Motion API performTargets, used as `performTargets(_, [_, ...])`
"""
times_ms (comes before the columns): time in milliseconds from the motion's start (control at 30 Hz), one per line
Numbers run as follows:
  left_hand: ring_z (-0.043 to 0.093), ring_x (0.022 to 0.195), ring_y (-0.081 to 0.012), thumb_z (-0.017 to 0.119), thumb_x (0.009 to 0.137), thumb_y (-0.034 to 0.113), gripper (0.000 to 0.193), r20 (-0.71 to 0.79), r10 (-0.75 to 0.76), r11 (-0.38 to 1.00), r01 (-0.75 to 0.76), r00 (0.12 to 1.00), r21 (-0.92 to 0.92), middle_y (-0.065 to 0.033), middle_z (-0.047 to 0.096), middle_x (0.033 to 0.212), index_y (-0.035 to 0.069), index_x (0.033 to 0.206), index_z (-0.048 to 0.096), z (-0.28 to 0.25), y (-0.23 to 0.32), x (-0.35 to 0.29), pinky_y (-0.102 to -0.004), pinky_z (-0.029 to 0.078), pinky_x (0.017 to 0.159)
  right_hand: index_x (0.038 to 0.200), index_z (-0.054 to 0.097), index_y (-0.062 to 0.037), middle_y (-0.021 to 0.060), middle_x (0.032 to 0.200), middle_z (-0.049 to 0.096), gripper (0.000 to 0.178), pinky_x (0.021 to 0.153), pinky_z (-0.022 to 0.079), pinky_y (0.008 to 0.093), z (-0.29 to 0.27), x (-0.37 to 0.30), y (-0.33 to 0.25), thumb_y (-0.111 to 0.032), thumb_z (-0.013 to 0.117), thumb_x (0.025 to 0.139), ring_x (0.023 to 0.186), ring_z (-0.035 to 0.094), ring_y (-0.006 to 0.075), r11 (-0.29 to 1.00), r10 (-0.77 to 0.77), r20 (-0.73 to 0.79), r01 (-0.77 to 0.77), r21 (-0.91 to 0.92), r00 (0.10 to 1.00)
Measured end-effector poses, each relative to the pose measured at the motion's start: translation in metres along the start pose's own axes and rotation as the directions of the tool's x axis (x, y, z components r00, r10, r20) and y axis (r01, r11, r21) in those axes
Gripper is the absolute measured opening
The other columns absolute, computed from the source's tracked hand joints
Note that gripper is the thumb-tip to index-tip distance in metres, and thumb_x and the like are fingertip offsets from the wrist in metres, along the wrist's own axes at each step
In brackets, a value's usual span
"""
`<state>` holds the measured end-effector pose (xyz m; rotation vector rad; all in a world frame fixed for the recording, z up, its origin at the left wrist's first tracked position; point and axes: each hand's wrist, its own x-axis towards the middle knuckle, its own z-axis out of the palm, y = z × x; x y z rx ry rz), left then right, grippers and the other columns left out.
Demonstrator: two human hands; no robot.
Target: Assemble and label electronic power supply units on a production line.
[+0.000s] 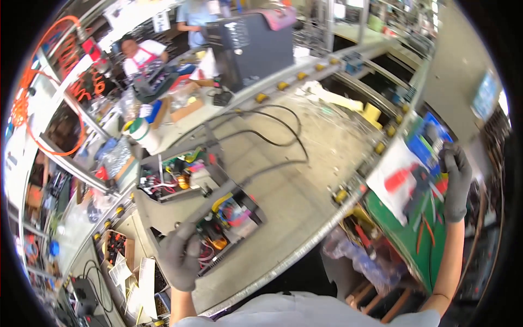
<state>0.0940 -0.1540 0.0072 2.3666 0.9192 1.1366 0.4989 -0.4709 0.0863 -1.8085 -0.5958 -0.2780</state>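
Observation:
Two open dark grey housings packed with circuit boards and coloured wires lie on the worktop. My left hand [181, 257], in a grey glove, is at the left end of the nearer housing [239, 220], its fingers curled; what they hold, if anything, is hidden. The farther housing [182, 173] lies just beyond. Out to the right, my gloved right hand [456, 182] is raised beside a blue bin [427, 136], its fingers bent together. Whatever is between them is too blurred to make out. Below it a red-handled tool [399, 179] lies on white sheeting.
A black cable [299, 128] loops over the worktop [294, 188]. Pliers [425, 231] lie on a green side table [389, 210]. A box of small black parts [117, 245] stands at lower left. Roller rails edge the worktop. A person [143, 57] sits across; another stands behind.

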Motion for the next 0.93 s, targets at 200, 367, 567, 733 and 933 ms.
performTargets(200, [0.059, 0.068, -0.0263, 0.063, 0.076, 0.008, 0.017, 0.048, -0.145, 0.989, 0.144, 0.988, 0.027, -0.0121, 0.062, 0.074, 0.006, 0.093, 0.065, 0.012, -0.017, 0.023, -0.0325, 0.046, 0.063, 0.111, 0.056, 0.0013, 0.0123, 0.102, 0.062, 0.036, 0.082, 0.047, 0.0302, 0.317, 0.088, -0.036, -0.015, 0.063, 0.079, 0.094, 0.060, 0.0212, 0.963, -0.265, 0.634, 0.159, 0.220, 0.727])
performTargets(367, [0.058, 0.065, -0.0177, 0.060, 0.082, 0.009, 0.016, -0.101, -0.381, 0.917, 0.390, 0.919, 0.082, -0.0108, 0.061, 0.073, 0.000, 0.095, 0.061, 0.002, 0.004, 0.033, -0.0284, 0.046, 0.062, 0.115, 0.049, 0.0018, 0.0213, 0.116, 0.055, 0.071, 0.093, 0.042, 0.0404, 0.585, 0.147, -0.006, -0.048, 0.069, 0.068, 0.108, 0.053, 0.0356, 0.957, -0.124, 0.716, 0.274, -0.097, 0.687])
performTargets(567, [0.056, 0.070, -0.0174, 0.059, 0.088, 0.008, 0.022, -0.213, -0.481, 0.834, 0.519, 0.850, 0.187, -0.0110, 0.061, 0.083, -0.001, 0.108, 0.057, -0.029, 0.035, 0.009, -0.0306, 0.047, 0.062, 0.114, 0.053, -0.0068, 0.0190, 0.113, 0.059, 0.052, 0.088, 0.046, 0.0397, 0.747, 0.147, 0.001, -0.036, 0.067, 0.074, 0.104, 0.057, 0.0340, 0.994, 0.089, 0.642, -0.023, -0.110, 0.762])
performTargets(733, [0.056, 0.073, -0.0188, 0.058, 0.088, 0.008, 0.025, -0.059, -0.635, 0.761, 0.637, 0.770, 0.120, -0.0116, 0.061, 0.084, 0.000, 0.111, 0.055, -0.051, 0.046, 0.031, -0.0342, 0.047, 0.066, 0.096, 0.057, -0.0048, 0.0166, 0.085, 0.064, 0.036, 0.070, 0.048, 0.0377, 0.687, 0.142, -0.054, -0.027, 0.065, 0.069, 0.076, 0.063, 0.0294, 0.866, 0.048, 0.522, -0.295, 0.403, 0.852])
performTargets(933, [0.055, 0.103, -0.0267, 0.056, 0.089, 0.008, 0.028, 0.272, -0.666, 0.686, 0.714, 0.694, -0.140, -0.0143, 0.063, 0.094, 0.004, 0.116, 0.052, -0.068, 0.020, 0.063, -0.0420, 0.042, 0.092, 0.122, 0.049, 0.0032, 0.0063, 0.116, 0.055, 0.046, 0.091, 0.041, 0.0283, 0.448, 0.049, -0.034, -0.019, 0.061, 0.084, 0.103, 0.051, 0.0141, 0.494, -0.041, 0.613, -0.518, 0.699, 0.789])
